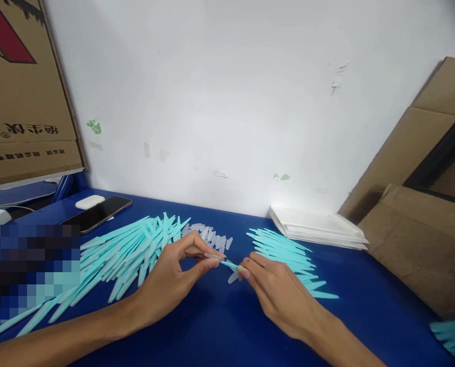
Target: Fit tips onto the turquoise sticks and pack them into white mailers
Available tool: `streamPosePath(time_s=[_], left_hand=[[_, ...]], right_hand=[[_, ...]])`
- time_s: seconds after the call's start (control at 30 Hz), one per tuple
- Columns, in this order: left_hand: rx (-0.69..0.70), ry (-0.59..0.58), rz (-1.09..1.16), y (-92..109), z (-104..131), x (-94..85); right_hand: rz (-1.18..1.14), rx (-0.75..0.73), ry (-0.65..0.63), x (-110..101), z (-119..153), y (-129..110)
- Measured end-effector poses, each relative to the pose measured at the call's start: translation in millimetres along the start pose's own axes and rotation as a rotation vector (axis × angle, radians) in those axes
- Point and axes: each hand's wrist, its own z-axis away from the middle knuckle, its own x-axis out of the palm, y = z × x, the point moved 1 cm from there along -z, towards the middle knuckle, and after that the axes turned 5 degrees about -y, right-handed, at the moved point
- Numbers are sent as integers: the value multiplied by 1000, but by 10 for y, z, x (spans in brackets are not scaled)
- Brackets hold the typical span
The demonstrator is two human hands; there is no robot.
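In front of me, my left hand [181, 267] pinches a small translucent cap [211, 256] between thumb and fingers. My right hand [275, 285] grips a slim teal stick [229, 264], shaped like an eyebrow razor, whose tip points left and meets the cap at the left fingertips. Whether the tip is inside the cap I cannot tell. Loose translucent caps [210, 235] lie behind my left hand, and one cap [232, 277] lies below the stick. A large heap of teal sticks with pale ends [124, 255] spreads on the left; more teal sticks [283, 250] lie beyond my right hand.
A phone [101, 213] and a white case [90, 202] lie at the back left of the blue table [212, 326]. White flat sheets [317, 227] are stacked against the wall. Cardboard boxes [24, 102] stand on both sides. Teal pieces [453, 336] show at the lower right.
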Motion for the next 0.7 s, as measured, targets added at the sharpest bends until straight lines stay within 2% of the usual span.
streamPosePath(time_s=[0.2,0.43,0.7], left_hand=[[-4,-1,82,-24,8,8],[-19,-185,106,-77,45,129],[24,-137,56,-37,76,126]], right_hand=[[-6,19,29,0,1,81],[16,-100,-31,85,10,0],[-69,-113,-9,83,9,-71]])
